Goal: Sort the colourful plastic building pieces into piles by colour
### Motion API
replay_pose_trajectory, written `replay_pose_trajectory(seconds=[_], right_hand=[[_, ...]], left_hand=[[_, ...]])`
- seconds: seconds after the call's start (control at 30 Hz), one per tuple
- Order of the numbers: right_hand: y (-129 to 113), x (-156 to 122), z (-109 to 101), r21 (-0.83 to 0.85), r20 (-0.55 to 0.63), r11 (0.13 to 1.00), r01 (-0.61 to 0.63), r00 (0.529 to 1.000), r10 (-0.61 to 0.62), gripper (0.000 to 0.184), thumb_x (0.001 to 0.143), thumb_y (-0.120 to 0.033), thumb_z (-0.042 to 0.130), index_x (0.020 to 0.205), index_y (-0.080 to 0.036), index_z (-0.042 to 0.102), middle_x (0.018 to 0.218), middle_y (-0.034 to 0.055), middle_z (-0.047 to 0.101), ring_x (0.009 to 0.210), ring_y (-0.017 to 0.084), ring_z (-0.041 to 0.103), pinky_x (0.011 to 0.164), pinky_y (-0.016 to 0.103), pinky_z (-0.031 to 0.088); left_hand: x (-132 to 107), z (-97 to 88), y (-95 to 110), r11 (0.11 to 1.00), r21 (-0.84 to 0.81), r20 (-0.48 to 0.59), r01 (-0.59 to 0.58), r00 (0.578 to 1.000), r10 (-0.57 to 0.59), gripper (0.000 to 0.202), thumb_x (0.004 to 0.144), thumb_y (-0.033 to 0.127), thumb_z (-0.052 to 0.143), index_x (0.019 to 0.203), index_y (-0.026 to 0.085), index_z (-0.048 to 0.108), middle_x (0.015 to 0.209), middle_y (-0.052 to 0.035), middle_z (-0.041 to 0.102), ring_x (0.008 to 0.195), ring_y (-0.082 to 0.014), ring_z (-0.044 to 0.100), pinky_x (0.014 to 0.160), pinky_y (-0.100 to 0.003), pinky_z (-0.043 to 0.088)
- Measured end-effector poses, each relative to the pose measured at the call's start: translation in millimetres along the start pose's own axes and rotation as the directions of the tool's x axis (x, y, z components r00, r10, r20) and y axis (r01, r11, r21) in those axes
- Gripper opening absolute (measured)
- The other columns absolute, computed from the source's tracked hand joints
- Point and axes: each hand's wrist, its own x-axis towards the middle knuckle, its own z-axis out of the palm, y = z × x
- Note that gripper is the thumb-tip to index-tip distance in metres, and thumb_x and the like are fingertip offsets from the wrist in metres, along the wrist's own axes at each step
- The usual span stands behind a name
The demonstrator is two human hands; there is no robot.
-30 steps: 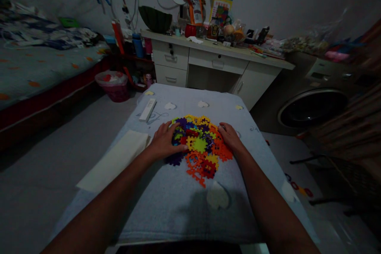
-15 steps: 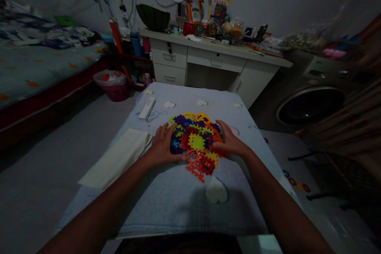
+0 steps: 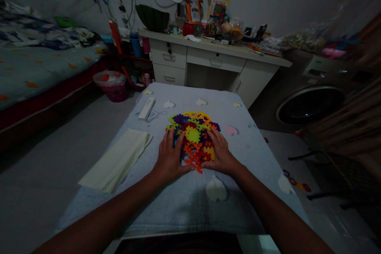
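Note:
A heap of colourful plastic gear-edged building pieces (image 3: 193,135) lies on the cloth-covered table (image 3: 166,206). Yellow, green, purple, red and orange pieces show, with a lime square one on top. At the heap's left and near side, my left hand (image 3: 171,156) rests with fingers spread against the pieces. My right hand (image 3: 222,152) touches the right side, its fingers stretched over some of them and its thumb by the orange pieces at the near edge. Both hands are open and cup the heap between them. Pieces under the fingers are hidden.
Left of the heap lie a folded pale cloth (image 3: 116,160) and a white oblong box (image 3: 147,109). Behind the table stands a cluttered desk (image 3: 214,57). A washing machine (image 3: 312,87) is at the right, a pink bin (image 3: 111,85) at the left. Several pieces (image 3: 297,182) lie on the floor.
Both hands have moved nearer to me and closer together around the heap. The near orange and red pieces have been pushed in, so the heap is more compact.

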Motion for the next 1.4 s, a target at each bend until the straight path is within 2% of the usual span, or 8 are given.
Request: replay_pose_trajectory(seconds=[0.2,0.4,0.57,0.67,0.8,0.93,1.17,1.4], right_hand=[[-2.1,11.9,7.0,-0.020,-0.079,0.999,-0.039,0.996,0.037,0.111,0.072,-0.076,0.064,0.158,-0.024,0.017,0.159,0.0167,0.028,0.147,0.037,0.024,0.116,0.058,0.022],[-9.5,26.0,11.8,-0.013,-0.094,0.999,-0.051,0.994,0.049,0.102,0.078,-0.070,0.061,0.158,-0.025,0.017,0.160,0.0167,0.026,0.148,0.036,0.022,0.115,0.061,0.019],[-7.8,27.7,1.6,0.103,-0.087,0.995,0.003,0.996,0.006,0.097,0.079,-0.065,0.063,0.156,-0.023,0.022,0.160,0.0166,0.027,0.147,0.034,0.025,0.116,0.058,0.021],[0.3,28.1,-8.8,0.190,-0.206,0.982,-0.010,0.977,0.050,0.073,0.089,-0.054,0.056,0.151,-0.022,0.034,0.154,0.0151,0.038,0.143,0.030,0.033,0.117,0.052,0.026],[22.9,48.1,-25.8,0.248,-0.337,0.963,-0.102,0.923,0.185,0.034,0.094,-0.036,0.047,0.117,-0.019,0.064,0.123,0.0122,0.064,0.118,0.024,0.056,0.107,0.043,0.041],[47.7,89.7,-42.3,0.230,-0.200,0.946,-0.229,0.940,0.276,0.023,0.086,-0.022,0.053,0.101,-0.017,0.070,0.103,0.0086,0.071,0.100,0.022,0.064,0.097,0.040,0.048],[62.4,142.7,-52.7,0.151,0.240,0.963,-0.221,0.954,0.181,0.064,0.069,-0.002,0.063,0.129,-0.024,0.062,0.140,0.0065,0.058,0.127,0.023,0.054,0.111,0.039,0.040],[73.5,147.4,-48.7,0.196,0.222,0.966,-0.171,0.967,0.127,0.046,0.072,-0.006,0.064,0.115,-0.021,0.071,0.123,0.0063,0.067,0.112,0.021,0.062,0.100,0.039,0.048]], left_hand=[[10.6,3.5,-7.6,1.000,0.012,-0.017,0.029,0.999,-0.028,0.105,0.068,0.039,0.075,0.155,0.020,0.019,0.160,-0.0224,0.014,0.146,-0.0447,0.021,0.113,-0.058,0.028],[21.0,3.1,-14.6,0.999,-0.041,-0.001,0.017,1.000,-0.017,0.112,0.063,0.058,0.077,0.154,0.021,0.023,0.161,-0.0223,0.012,0.145,-0.0485,0.017,0.114,-0.064,0.021],[25.3,-12.0,-26.8,0.990,-0.141,0.164,0.012,0.986,0.011,0.126,0.054,0.060,0.082,0.156,0.029,0.014,0.164,-0.0185,0.004,0.148,-0.0497,0.006,0.113,-0.068,0.020],[32.8,-24.3,-36.2,0.975,-0.220,0.226,0.041,0.974,0.011,0.126,0.051,0.066,0.082,0.155,0.031,0.020,0.163,-0.0169,0.009,0.148,-0.0495,0.008,0.113,-0.068,0.022],[62.6,-31.5,-45.8,0.935,-0.338,0.069,0.109,0.993,-0.091,0.088,0.071,0.068,0.067,0.145,0.027,0.041,0.161,-0.0146,0.020,0.148,-0.0406,0.022,0.116,-0.059,0.027],[105.1,-24.6,-53.1,0.874,-0.441,-0.103,0.204,0.956,-0.274,0.052,0.088,0.057,0.048,0.121,0.019,0.060,0.137,-0.0149,0.054,0.134,-0.0315,0.046,0.114,-0.049,0.033],[132.2,-5.9,-68.2,0.761,-0.581,-0.044,0.288,0.923,-0.383,0.044,0.084,0.053,0.050,0.105,0.017,0.066,0.110,-0.0084,0.071,0.106,-0.0268,0.063,0.100,-0.041,0.046],[128.1,-1.1,-77.2,0.778,-0.580,-0.007,0.241,0.954,-0.301,0.043,0.082,0.053,0.056,0.107,0.018,0.067,0.107,-0.0076,0.071,0.101,-0.0252,0.065,0.096,-0.040,0.048]])
